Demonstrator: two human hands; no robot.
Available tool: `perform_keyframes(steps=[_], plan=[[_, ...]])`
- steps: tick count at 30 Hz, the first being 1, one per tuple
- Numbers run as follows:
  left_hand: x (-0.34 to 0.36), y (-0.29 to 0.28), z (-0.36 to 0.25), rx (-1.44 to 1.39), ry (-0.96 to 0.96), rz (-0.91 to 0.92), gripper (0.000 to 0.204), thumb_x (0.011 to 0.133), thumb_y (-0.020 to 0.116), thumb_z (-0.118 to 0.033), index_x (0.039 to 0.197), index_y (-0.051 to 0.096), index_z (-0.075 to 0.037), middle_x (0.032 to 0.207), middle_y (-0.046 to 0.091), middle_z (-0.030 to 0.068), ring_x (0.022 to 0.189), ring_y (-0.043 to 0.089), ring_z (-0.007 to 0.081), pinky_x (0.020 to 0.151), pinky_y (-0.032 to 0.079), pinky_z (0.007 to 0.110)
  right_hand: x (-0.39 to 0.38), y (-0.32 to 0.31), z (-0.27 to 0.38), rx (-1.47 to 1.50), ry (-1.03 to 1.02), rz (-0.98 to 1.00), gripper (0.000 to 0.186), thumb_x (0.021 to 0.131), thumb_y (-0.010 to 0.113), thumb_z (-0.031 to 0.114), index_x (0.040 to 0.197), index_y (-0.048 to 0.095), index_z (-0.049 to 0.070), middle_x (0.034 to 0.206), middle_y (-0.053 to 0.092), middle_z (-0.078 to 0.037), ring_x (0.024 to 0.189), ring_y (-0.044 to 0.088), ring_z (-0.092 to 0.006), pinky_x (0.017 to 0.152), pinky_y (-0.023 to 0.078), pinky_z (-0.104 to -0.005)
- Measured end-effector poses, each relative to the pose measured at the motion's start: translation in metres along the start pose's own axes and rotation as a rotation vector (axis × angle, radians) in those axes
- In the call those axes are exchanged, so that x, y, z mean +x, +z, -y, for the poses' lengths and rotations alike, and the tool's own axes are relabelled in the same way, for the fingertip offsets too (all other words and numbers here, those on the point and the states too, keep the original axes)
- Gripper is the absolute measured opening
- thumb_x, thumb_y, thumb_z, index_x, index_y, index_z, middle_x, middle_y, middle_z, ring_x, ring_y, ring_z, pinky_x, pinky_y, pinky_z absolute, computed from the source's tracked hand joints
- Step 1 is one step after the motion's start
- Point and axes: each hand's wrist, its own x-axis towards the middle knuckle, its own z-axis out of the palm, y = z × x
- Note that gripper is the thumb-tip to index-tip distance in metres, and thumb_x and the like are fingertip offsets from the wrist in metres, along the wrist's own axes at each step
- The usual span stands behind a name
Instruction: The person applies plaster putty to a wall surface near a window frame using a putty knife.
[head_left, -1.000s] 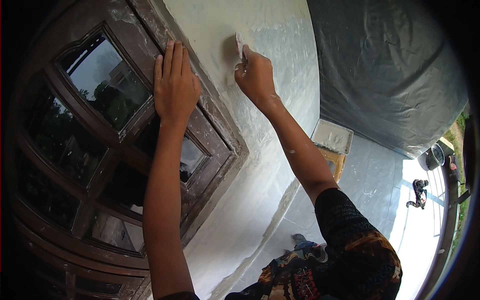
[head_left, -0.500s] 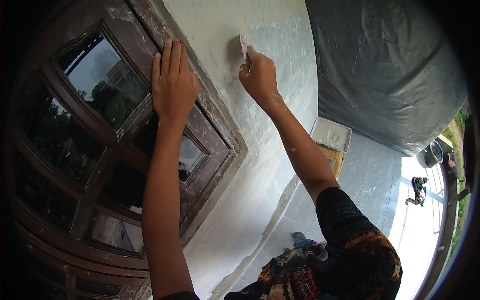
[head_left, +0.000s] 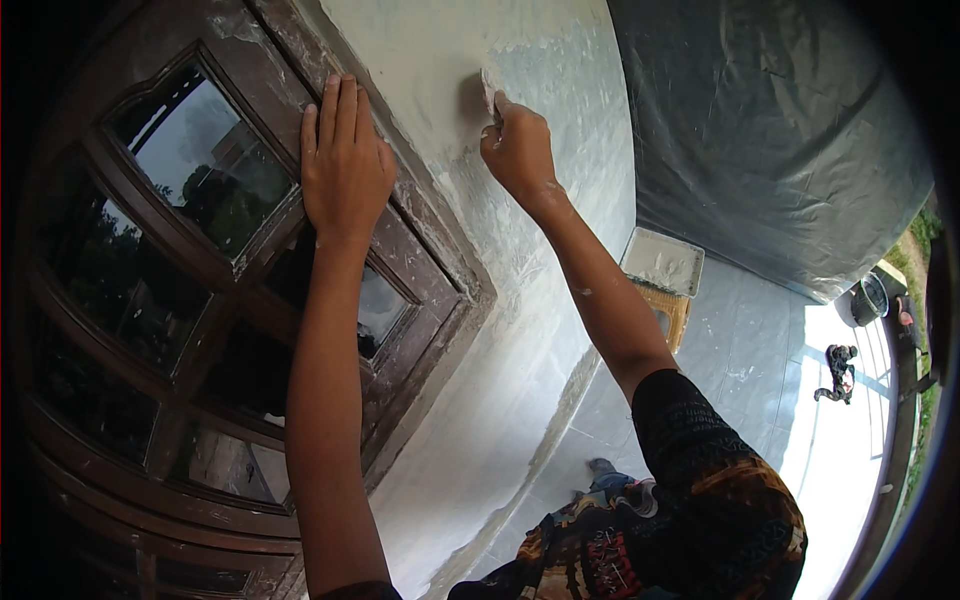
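Note:
My left hand (head_left: 347, 170) lies flat with fingers stretched along the brown wooden window frame (head_left: 420, 245), close to where it meets the wall. The frame bears whitish smears. Up and to the right, my right hand (head_left: 520, 150) is closed round a putty knife (head_left: 488, 92). White filler coats the part of the blade that shows, and its edge is at the wall (head_left: 570, 130). My fingers hide most of the handle. The wall surface is patchy, cream near the window and greyer with whitish streaks farther right.
A tray (head_left: 665, 262) with white paste rests on a wooden stool (head_left: 668, 312) beside the wall. Dark plastic sheeting (head_left: 760, 130) hangs at the right. On the tiled floor's far side are a black bucket (head_left: 868, 300) and a small dark object (head_left: 836, 374). Glass panes (head_left: 205, 150) fill the window.
Both hands stay almost in place, the putty knife still at the same patch of wall. The whole view has shifted very slightly.

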Motion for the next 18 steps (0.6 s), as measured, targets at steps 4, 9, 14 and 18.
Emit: perform_keyframes(steps=[4, 9, 14, 18], plan=[[-0.002, 0.001, 0.003, -0.005, -0.004, -0.010, 0.044, 0.090, 0.052, -0.014, 0.132, 0.056, -0.001, 0.144, 0.052, 0.0084, 0.140, 0.042, 0.0220, 0.115, 0.035, 0.043, -0.058, 0.028, 0.017, 0.034, -0.097, 0.048, 0.053, 0.075, 0.059, -0.002, 0.127, 0.053, -0.010, 0.091, 0.062, -0.025, 0.087, 0.062, -0.0413, 0.079, 0.051, -0.0475], [0.000, -0.003, 0.002, -0.019, -0.015, -0.003, 0.044, 0.090, 0.052, -0.013, 0.132, 0.057, -0.001, 0.143, 0.053, 0.0083, 0.139, 0.043, 0.0223, 0.115, 0.035, 0.043, -0.069, -0.016, 0.047, 0.156, -0.104, 0.078, 0.057, 0.074, 0.060, -0.003, 0.130, 0.053, -0.009, 0.082, 0.060, -0.022, 0.076, 0.062, -0.0370, 0.071, 0.051, -0.0444], [0.002, -0.001, -0.001, -0.004, -0.005, -0.017, 0.043, 0.090, 0.052, -0.013, 0.131, 0.057, 0.000, 0.143, 0.053, 0.0085, 0.139, 0.043, 0.0223, 0.115, 0.035, 0.043, -0.006, -0.001, -0.012, -0.004, 0.098, -0.017, 0.048, 0.075, 0.058, -0.003, 0.121, 0.057, -0.014, 0.080, 0.062, -0.026, 0.071, 0.062, -0.0395, 0.067, 0.050, -0.0442], [-0.001, 0.000, 0.000, 0.090, -0.008, 0.036, 0.048, 0.089, 0.055, -0.019, 0.135, 0.055, -0.005, 0.146, 0.050, 0.0064, 0.141, 0.040, 0.0185, 0.117, 0.032, 0.040, -0.035, 0.027, -0.015, -0.036, -0.016, -0.017, 0.049, 0.074, 0.058, -0.003, 0.123, 0.055, -0.013, 0.085, 0.064, -0.025, 0.075, 0.061, -0.0431, 0.074, 0.050, -0.0499]])
